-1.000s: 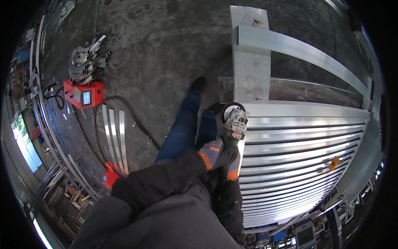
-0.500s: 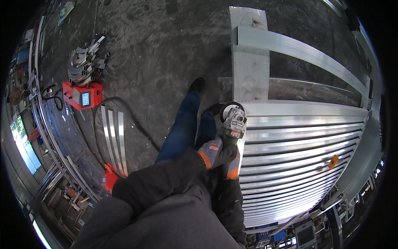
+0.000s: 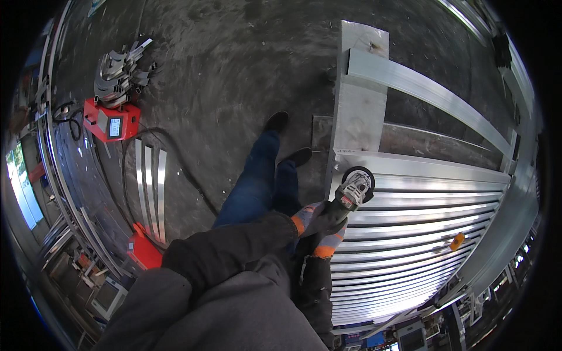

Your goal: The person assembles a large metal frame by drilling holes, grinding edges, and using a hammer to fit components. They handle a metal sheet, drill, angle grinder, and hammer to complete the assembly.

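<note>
I hold an angle grinder (image 3: 350, 193) with both gloved hands, its round disc pointing away from me. My left hand (image 3: 311, 217), in a grey and orange glove, is closed around the dark body from the left. My right hand (image 3: 333, 238), gloved alike, is closed on the rear part, its fingers partly hidden. The disc lies over the near-left corner area of a slatted aluminium panel (image 3: 421, 168), by its wide edge rail. Whether it touches the metal I cannot tell.
Under the panel's far end lies a flat metal plank (image 3: 360, 111), crossed by a long aluminium profile (image 3: 433, 88). An orange-yellow object (image 3: 457, 241) sits on the slats. On the left floor are a red machine (image 3: 111, 121), metal offcuts (image 3: 120, 76), strips (image 3: 150, 190), a cable (image 3: 190, 175) and a red case (image 3: 143, 248).
The grinder has moved right, from beside the panel's left edge to over its corner, and its head now tilts to the right. Both hands moved with it. The view has shifted slightly.
</note>
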Available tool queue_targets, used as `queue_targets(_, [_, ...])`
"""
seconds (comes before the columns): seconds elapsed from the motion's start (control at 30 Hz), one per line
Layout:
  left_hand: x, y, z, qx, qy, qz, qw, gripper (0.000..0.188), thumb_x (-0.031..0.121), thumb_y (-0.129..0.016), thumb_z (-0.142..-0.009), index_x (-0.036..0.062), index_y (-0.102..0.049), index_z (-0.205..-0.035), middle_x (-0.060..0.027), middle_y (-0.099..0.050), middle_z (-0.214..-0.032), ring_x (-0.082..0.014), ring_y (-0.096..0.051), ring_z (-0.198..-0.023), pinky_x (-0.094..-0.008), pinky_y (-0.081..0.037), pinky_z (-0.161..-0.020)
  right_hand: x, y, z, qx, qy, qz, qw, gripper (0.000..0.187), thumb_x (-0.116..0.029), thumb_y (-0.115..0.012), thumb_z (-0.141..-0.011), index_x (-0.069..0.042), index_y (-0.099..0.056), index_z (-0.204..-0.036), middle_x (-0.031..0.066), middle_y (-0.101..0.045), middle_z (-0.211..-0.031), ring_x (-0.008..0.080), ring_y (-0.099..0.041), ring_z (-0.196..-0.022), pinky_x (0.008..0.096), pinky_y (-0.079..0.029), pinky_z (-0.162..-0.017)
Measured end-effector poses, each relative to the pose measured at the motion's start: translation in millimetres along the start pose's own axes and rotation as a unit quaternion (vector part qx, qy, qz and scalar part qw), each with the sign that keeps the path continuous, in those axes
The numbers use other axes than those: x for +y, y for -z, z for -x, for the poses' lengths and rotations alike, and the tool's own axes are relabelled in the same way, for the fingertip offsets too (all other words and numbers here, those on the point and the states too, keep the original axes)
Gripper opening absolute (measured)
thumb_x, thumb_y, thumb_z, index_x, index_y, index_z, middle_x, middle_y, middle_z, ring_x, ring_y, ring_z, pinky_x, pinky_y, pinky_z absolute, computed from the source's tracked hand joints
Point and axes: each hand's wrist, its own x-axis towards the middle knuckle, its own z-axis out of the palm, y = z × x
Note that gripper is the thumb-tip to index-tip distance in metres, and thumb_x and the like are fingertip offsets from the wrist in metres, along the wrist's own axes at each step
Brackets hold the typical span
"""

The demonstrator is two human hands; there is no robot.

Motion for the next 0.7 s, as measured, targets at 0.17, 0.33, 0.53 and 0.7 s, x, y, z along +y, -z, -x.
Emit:
queue_targets(0.17, [27.3,-4.4,0.7,0.083,0.004,0.176,0.981,0.022,0.019,-0.060,-0.094,0.0019,-0.059,-0.109,-0.0083,-0.062,-0.101,-0.0174,-0.059,-0.092,-0.0307,-0.051,-0.080,-16.0,-6.4,-0.5,-0.011,0.085,-0.075,0.994,0.039,-0.035,-0.054,-0.092,0.000,-0.053,-0.109,0.0195,-0.064,-0.092,0.0402,-0.064,-0.085,0.0439,-0.051,-0.068])
queue_targets(0.33, [18.6,2.1,-1.8,0.064,-0.010,0.029,0.998,0.016,0.015,-0.058,-0.095,0.0023,-0.060,-0.105,-0.0071,-0.061,-0.098,-0.0185,-0.060,-0.095,-0.0299,-0.052,-0.081,-11.9,-1.9,-1.8,-0.003,0.076,-0.149,0.986,0.038,-0.032,-0.052,-0.094,-0.002,-0.052,-0.117,0.0195,-0.063,-0.102,0.0367,-0.062,-0.094,0.0402,-0.050,-0.075])
queue_targets(0.53, [13.5,2.9,-0.4,0.120,0.030,0.013,0.992,0.018,0.015,-0.057,-0.095,0.0041,-0.060,-0.109,-0.0064,-0.062,-0.102,-0.0172,-0.060,-0.100,-0.0280,-0.050,-0.086,-5.9,-0.2,2.0,-0.034,0.100,-0.107,0.989,0.034,-0.027,-0.052,-0.095,-0.002,-0.051,-0.117,0.0182,-0.062,-0.106,0.0334,-0.062,-0.096,0.0381,-0.050,-0.079])
queue_targets(0.7, [12.3,2.0,-0.7,0.050,0.074,0.110,0.990,0.021,0.018,-0.050,-0.098,0.0029,-0.060,-0.108,-0.0068,-0.061,-0.103,-0.0151,-0.059,-0.100,-0.0250,-0.050,-0.084,-7.3,-1.3,2.8,-0.013,0.090,-0.027,0.995,0.034,-0.030,-0.054,-0.093,-0.003,-0.052,-0.113,0.0179,-0.062,-0.103,0.0341,-0.062,-0.094,0.0393,-0.050,-0.077])
